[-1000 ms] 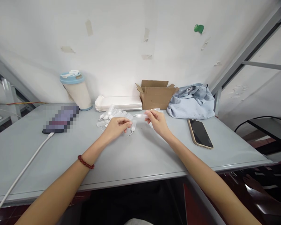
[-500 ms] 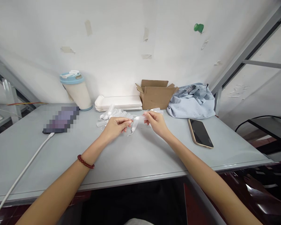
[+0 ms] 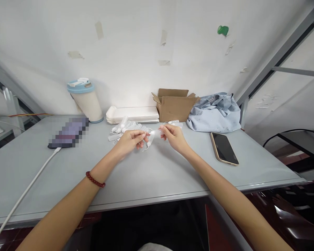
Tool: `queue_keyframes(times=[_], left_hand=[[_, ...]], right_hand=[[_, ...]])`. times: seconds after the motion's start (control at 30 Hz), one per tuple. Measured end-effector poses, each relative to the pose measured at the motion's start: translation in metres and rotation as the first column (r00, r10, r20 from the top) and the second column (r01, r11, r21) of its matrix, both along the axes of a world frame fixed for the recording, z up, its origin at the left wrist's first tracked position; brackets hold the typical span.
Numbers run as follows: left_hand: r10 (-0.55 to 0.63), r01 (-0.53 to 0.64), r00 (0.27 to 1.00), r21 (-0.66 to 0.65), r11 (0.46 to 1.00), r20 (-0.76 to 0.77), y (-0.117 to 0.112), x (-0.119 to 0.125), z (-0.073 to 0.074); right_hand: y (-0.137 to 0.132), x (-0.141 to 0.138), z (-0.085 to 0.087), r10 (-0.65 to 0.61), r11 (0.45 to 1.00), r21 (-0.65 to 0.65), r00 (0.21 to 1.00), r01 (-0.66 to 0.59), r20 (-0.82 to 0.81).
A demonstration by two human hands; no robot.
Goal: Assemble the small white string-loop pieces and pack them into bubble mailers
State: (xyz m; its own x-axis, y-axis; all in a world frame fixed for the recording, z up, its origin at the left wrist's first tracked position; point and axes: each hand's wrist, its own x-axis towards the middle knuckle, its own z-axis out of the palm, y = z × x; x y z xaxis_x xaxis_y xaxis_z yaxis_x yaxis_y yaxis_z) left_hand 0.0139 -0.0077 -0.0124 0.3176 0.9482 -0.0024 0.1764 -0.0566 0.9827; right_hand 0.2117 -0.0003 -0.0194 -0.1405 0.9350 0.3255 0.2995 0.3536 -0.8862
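Observation:
Just above the desk, my right hand [image 3: 172, 137] pinches a small clear plastic bottle [image 3: 157, 132] by its right end. The bottle lies about level, its white neck pointing left. My left hand [image 3: 132, 141] is closed at that neck, thumb and forefinger pressed together; what sits between them is too small to make out. Just below the neck is another clear bottle [image 3: 149, 141] with a thin white tail. Behind my left hand lies a pile of similar clear bottles [image 3: 122, 123]. A few more clear bottles [image 3: 175, 123] lie behind my right hand.
Along the wall stand a tumbler [image 3: 86, 104], a stack of white flat packets [image 3: 133, 113], an open cardboard box [image 3: 176, 108] and a bundle of pale blue cloth [image 3: 214, 115]. A phone [image 3: 224, 148] lies right; a blurred device [image 3: 69, 132] with a white cable [image 3: 26, 191] lies left.
Almost nothing has moved. The fingertips of my left hand have shifted slightly at the bottle's neck, and a thin dark line seen there before no longer shows.

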Motion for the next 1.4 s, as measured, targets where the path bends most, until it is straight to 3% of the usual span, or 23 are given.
queue_keyframes(times=[0.63,1.03,1.4], left_hand=[[-0.021,0.021,0.999,-0.015,1.0,0.029,0.001,-0.001,-0.001],[0.035,0.015,0.97,0.204,0.979,-0.242,-0.001,0.002,-0.004],[-0.001,0.065,0.965,0.236,0.97,-0.263,-0.004,0.003,-0.007]], right_hand=[[0.0,-0.003,-0.002,-0.001,1.0,0.0,1.0,0.001,0.009],[-0.001,-0.006,-0.01,-0.022,0.998,0.06,0.986,0.012,0.164],[-0.005,-0.008,-0.012,0.013,0.997,0.068,0.983,-0.026,0.183]])
